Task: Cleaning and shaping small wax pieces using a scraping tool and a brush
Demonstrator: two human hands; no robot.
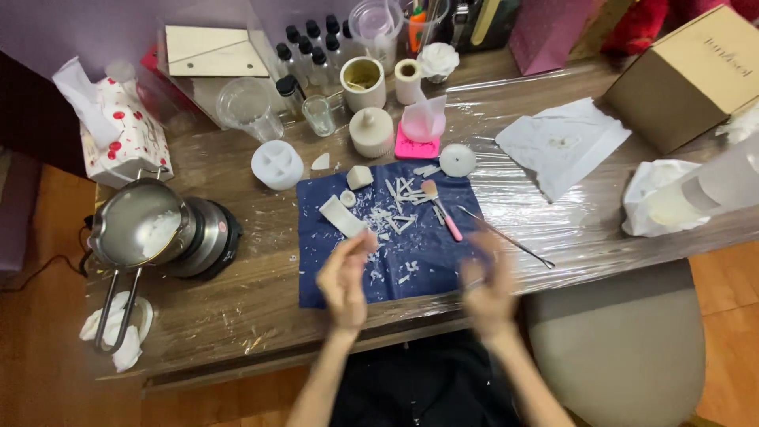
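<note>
My left hand [345, 277] hovers over the near left part of a dark blue mat [395, 273], fingers apart, holding nothing that I can see. My right hand [489, 283] is blurred over the mat's near right corner; whether it holds anything cannot be told. On the mat lie several white wax scraps [393, 213], a white wax block [341, 215], a small wax chunk [359, 176] and a pink-handled brush [443, 209]. A thin metal tool [506, 236] lies just right of the mat.
A metal melting pot [138, 225] sits on a hot plate at left, beside a tissue box [122, 130]. White moulds [277, 164], cups, small bottles and a pink mould [417, 145] crowd the back. Cardboard box [688, 75] and paper sheets lie right. A grey stool [624, 340] stands at near right.
</note>
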